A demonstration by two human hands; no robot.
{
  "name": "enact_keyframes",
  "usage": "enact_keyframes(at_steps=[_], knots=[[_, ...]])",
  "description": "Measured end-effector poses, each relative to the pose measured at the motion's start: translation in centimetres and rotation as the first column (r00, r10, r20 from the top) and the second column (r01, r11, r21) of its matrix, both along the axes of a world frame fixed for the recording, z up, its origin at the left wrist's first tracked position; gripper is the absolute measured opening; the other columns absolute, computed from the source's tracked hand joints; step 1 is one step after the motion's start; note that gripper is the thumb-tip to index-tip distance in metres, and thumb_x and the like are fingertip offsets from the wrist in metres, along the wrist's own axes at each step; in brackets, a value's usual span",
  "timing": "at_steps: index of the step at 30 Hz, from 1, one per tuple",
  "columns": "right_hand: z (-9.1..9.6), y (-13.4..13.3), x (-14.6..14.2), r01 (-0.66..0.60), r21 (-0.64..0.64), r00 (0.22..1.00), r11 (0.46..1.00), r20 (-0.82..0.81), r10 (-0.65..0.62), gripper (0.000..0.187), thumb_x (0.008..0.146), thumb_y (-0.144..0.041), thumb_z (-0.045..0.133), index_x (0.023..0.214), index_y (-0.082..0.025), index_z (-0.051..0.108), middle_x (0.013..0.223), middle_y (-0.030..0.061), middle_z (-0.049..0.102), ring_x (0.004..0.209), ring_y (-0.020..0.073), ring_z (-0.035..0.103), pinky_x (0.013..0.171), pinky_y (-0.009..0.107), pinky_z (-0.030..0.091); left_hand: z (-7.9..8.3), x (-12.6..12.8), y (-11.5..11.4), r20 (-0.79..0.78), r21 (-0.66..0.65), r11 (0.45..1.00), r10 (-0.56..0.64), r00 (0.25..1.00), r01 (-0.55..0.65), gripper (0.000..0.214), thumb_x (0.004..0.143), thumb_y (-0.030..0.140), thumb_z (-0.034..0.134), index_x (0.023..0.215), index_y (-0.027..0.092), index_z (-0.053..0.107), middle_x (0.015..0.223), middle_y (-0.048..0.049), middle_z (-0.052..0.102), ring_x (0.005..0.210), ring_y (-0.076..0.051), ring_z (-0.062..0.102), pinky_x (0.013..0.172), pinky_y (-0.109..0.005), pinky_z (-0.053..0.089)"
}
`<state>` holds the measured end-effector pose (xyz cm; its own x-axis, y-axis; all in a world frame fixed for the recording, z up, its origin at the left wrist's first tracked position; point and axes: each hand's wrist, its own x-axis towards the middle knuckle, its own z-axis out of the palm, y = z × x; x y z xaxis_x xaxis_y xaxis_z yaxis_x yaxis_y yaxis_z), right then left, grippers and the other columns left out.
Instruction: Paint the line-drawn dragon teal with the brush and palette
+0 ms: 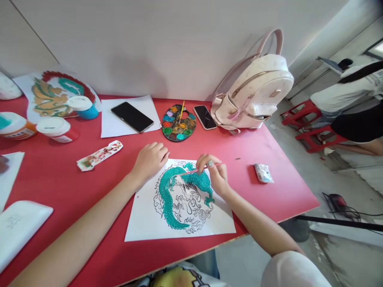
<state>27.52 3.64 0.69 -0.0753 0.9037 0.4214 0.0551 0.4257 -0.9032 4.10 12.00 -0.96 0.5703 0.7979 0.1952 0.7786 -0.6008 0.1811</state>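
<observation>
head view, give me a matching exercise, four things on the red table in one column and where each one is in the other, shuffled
Things
1. paint palette
2. black phone
3. pink backpack
4. pink brush

Places
a. lying on a white sheet
b. by the wall at the far right of the table
c. held in the right hand over the dragon drawing
d. left of the second phone, with a yellow brush on it

Pairs: 1-d, 2-a, 3-b, 4-c
</observation>
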Motion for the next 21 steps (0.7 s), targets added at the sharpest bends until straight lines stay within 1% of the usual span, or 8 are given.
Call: enact_keyframes(at_steps=[3,5,7,11,13,17,19,21], knots=[[-0.7,-1.9,-1.0,-0.165,-0.025,0.985,0.986,0.049,0.166,0.049,0.112,-0.053,0.045,0.079,-0.022,0.063,0.068,0.0023,0.063,0.064,0.0175,0.059,0.063,0.032,0.051,-0.2,0.0,0.1,-0.037,0.041,0.999,-0.018,0.999,0.020,0.029,0.104,0.022,0.049,0.080,0.020,0.066,0.082,-0.0094,0.065,0.083,-0.026,0.060,0.072,-0.039,0.040],[-0.9,-2.4,-1.4,-0.235,0.009,0.967,0.972,0.107,0.233,0.046,0.113,-0.050,0.043,0.083,-0.022,0.064,0.071,0.0027,0.065,0.066,0.0170,0.060,0.065,0.031,0.051,-0.3,0.0,0.1,-0.065,0.066,0.997,-0.026,0.998,0.031,0.030,0.104,0.022,0.048,0.080,0.020,0.066,0.082,-0.0095,0.065,0.082,-0.026,0.060,0.071,-0.039,0.040],[-0.8,-2.5,-1.5,-0.279,0.074,0.951,0.958,0.157,0.265,0.043,0.114,-0.045,0.043,0.085,-0.022,0.064,0.073,0.0029,0.067,0.068,0.0166,0.062,0.067,0.031,0.051,-0.3,0.1,0.1,-0.083,0.085,0.996,-0.027,0.996,0.034,0.031,0.104,0.022,0.047,0.080,0.020,0.066,0.081,-0.0097,0.065,0.082,-0.026,0.060,0.071,-0.039,0.041],[-0.8,-2.3,-1.3,-0.325,0.189,0.929,0.927,0.248,0.275,0.037,0.114,-0.040,0.043,0.088,-0.023,0.063,0.075,0.0035,0.071,0.069,0.0167,0.063,0.069,0.032,0.052,-0.2,0.1,0.0,-0.072,0.092,0.995,-0.024,0.997,0.031,0.032,0.104,0.022,0.046,0.080,0.020,0.067,0.081,-0.0105,0.066,0.082,-0.027,0.061,0.070,-0.039,0.042],[-0.9,-2.3,-1.1,-0.346,0.183,0.907,0.920,0.319,0.277,0.039,0.114,-0.042,0.040,0.088,-0.024,0.063,0.077,0.0051,0.073,0.070,0.0177,0.064,0.070,0.034,0.053,-0.1,0.2,0.0,-0.054,0.083,0.996,-0.028,0.998,0.033,0.032,0.104,0.023,0.046,0.079,0.020,0.067,0.081,-0.0108,0.066,0.082,-0.027,0.061,0.070,-0.039,0.042],[-1.4,-2.4,-0.6,-0.377,0.125,0.861,0.918,0.413,0.297,0.044,0.114,-0.044,0.036,0.087,-0.023,0.064,0.078,0.0076,0.073,0.074,0.0198,0.066,0.071,0.037,0.054,-0.2,0.3,0.2,-0.040,0.070,0.997,-0.021,0.999,0.024,0.032,0.103,0.023,0.045,0.078,0.021,0.065,0.080,-0.0105,0.067,0.080,-0.026,0.063,0.070,-0.039,0.041],[-1.4,-2.4,-0.5,-0.371,0.120,0.858,0.921,0.425,0.291,0.047,0.114,-0.044,0.033,0.086,-0.022,0.063,0.075,0.0078,0.071,0.073,0.0202,0.066,0.069,0.037,0.054,-0.3,0.3,0.3,-0.025,0.048,0.999,-0.002,1.000,0.004,0.032,0.102,0.024,0.046,0.075,0.022,0.063,0.077,-0.0090,0.067,0.076,-0.025,0.063,0.069,-0.038,0.040],[-1.2,-2.3,-0.4,-0.346,0.131,0.875,0.929,0.403,0.268,0.049,0.115,-0.045,0.032,0.084,-0.022,0.062,0.072,0.0068,0.069,0.070,0.0192,0.065,0.067,0.035,0.054,-0.3,0.3,0.4,-0.010,0.018,1.000,0.021,1.000,-0.021,0.032,0.101,0.025,0.047,0.072,0.022,0.061,0.073,-0.0074,0.067,0.072,-0.024,0.063,0.068,-0.038,0.038]])
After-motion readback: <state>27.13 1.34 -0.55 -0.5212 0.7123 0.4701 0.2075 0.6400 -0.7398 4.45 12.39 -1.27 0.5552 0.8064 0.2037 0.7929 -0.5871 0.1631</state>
